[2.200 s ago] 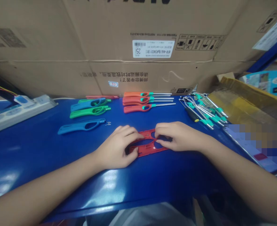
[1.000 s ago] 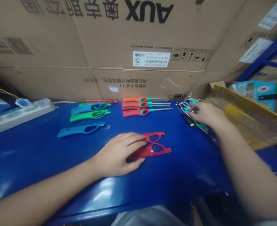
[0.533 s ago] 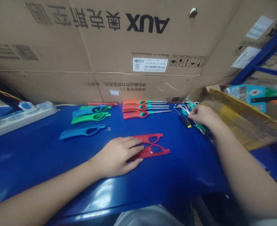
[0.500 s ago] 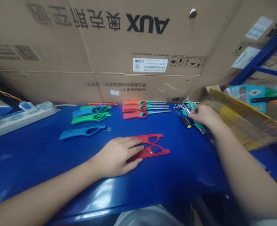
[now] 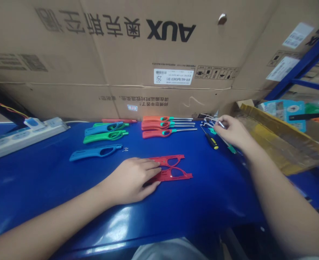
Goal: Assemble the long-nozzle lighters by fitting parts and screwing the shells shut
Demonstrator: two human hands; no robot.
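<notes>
My left hand (image 5: pixel 133 180) lies over two red lighter casing halves (image 5: pixel 175 176), side by side on the blue table, its fingers and thumb closed about their handle ends. The looped trigger ends stick out to the right; the covered ends are hidden. At the right, the fingers of my right hand (image 5: pixel 233 131) pinch a slim silvery lighter part with a pale wire (image 5: pixel 221 124), raised a little above a small pile of green and metal parts (image 5: pixel 212 130). Beside the pile lies a black and yellow screwdriver (image 5: pixel 212 142).
Several assembled red and orange lighters (image 5: pixel 156 134) lie at the back middle. Blue and green casings (image 5: pixel 95 152) lie to the left, with small screws (image 5: pixel 125 149) close by. A white power strip (image 5: pixel 18 139) is at far left, a taped carton (image 5: pixel 278 144) at right, cardboard (image 5: pixel 107 65) behind.
My right hand has lifted a slim metal part with wire from the pile and moved slightly up. My left hand and the red halves have slid a little left.
</notes>
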